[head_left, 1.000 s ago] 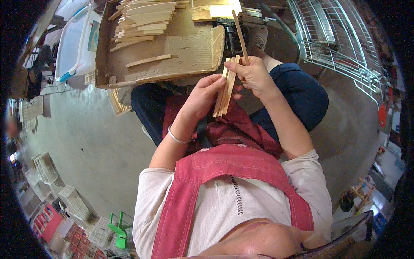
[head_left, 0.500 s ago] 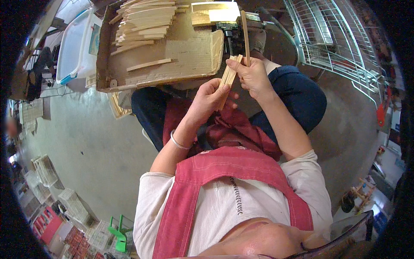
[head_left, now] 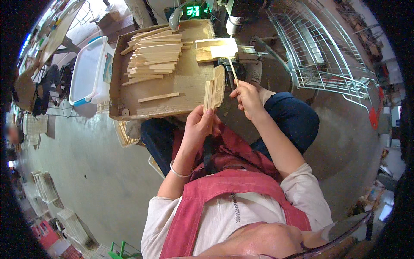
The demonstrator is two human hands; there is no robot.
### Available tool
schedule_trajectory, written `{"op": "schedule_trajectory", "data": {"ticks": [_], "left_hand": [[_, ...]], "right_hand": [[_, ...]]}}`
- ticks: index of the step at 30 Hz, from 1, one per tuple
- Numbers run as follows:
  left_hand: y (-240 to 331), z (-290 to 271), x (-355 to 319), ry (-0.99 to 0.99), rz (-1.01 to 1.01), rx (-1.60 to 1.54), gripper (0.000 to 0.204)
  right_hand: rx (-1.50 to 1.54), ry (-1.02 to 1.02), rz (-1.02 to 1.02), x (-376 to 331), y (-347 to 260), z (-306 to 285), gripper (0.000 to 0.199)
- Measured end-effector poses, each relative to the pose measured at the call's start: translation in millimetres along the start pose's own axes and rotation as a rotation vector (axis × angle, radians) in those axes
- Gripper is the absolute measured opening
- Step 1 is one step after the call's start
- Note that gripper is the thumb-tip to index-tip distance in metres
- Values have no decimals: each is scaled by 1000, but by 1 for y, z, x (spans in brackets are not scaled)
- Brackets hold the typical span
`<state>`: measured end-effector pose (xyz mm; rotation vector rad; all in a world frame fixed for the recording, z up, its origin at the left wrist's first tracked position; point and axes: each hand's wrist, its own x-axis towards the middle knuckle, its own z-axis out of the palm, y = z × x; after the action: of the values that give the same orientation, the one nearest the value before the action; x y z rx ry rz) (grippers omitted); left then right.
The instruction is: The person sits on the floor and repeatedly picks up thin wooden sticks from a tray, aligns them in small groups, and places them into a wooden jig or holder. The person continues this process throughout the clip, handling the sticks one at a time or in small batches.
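Note:
My left hand (head_left: 197, 125) is closed around a small bundle of pale wooden strips (head_left: 208, 96), which stand up out of its grip above my lap. Held in my right hand (head_left: 250, 101) is a single thin wooden strip (head_left: 234, 71). That strip points away from me, its far end at the brightly lit wooden block (head_left: 203, 55) on a small machine (head_left: 248, 56). A shallow cardboard tray (head_left: 194, 82) lies to the left of the machine. Many loose strips (head_left: 156, 55) are heaped in it, and one lone strip (head_left: 158, 97) lies nearer me.
On the left stands a clear plastic bin (head_left: 88, 71). A wire rack (head_left: 319, 56) rises at the right, with a red piece (head_left: 373, 117) at its corner. Behind the tray glows a green digital display (head_left: 193, 11). More strips (head_left: 123, 133) sit low beside the tray.
My hands have come apart. The right one has carried its strip forward to the lit block, while the left keeps the bundle, now more upright and further left. The view has shifted.

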<state>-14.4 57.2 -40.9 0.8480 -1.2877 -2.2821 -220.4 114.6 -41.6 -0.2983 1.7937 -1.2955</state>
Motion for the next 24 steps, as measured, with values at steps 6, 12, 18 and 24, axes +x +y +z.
{"op": "schedule_trajectory", "data": {"ticks": [6, 12, 18, 24], "left_hand": [[4, -9, -7, -6, 46, 31, 24], [14, -9, -13, 30, 53, 5, 22], [7, -18, -11, 9, 94, -12, 21], [16, -17, -16, 19, 83, 10, 21]], "right_hand": [[-14, 173, -81, 10, 7, 13, 58], [-137, -81, -55, 19, -3, 14, 65], [93, 116, -115, 7, -22, 29, 63], [15, -240, -138, 29, -20, 23, 61]]}}
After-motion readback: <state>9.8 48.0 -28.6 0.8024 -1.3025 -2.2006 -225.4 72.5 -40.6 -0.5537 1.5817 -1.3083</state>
